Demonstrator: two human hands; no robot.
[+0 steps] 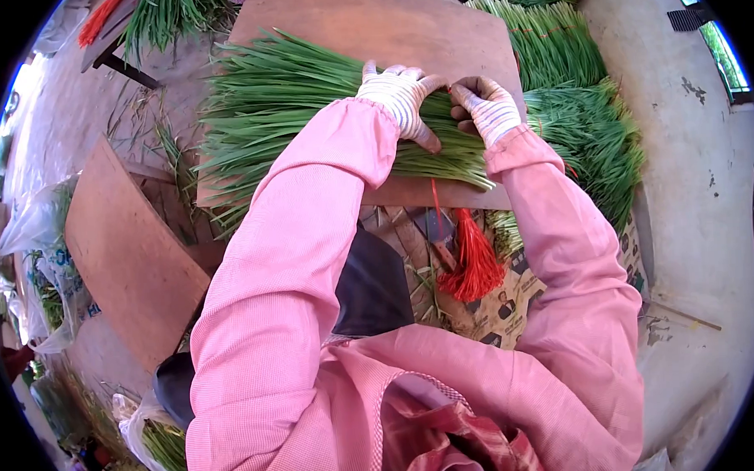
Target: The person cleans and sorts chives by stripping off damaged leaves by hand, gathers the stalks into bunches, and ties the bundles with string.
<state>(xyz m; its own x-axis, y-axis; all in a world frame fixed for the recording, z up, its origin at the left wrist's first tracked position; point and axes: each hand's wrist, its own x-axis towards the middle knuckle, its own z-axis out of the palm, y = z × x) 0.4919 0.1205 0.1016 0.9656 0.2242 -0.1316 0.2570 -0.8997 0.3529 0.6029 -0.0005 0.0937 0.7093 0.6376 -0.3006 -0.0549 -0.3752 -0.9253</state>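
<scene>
My left hand [395, 98], in a striped glove, is spread wide over the bundle of long green leaves [292, 125], its fingers on the far side and its thumb lower down on the stems. My right hand [485, 109], gloved too, is closed to a narrow pinch just beside it, above the stem end, where a bit of red strand [450, 87] shows at the fingertips (how firmly I have it, I cannot tell).

The bundle lies across the near half of the wooden table [367, 17]. Its leaf tips fan out over the left edge, and its pale stem ends point towards the near right corner. Under my hands, part of it is hidden.

From the near edge of the table hangs a tuft of red strings [471, 261], with a single red string [436, 195] just to its left. Past the right edge are more green bundles [558, 46], heaped beside the pale wall [667, 139] (red ties show around some of them).
</scene>
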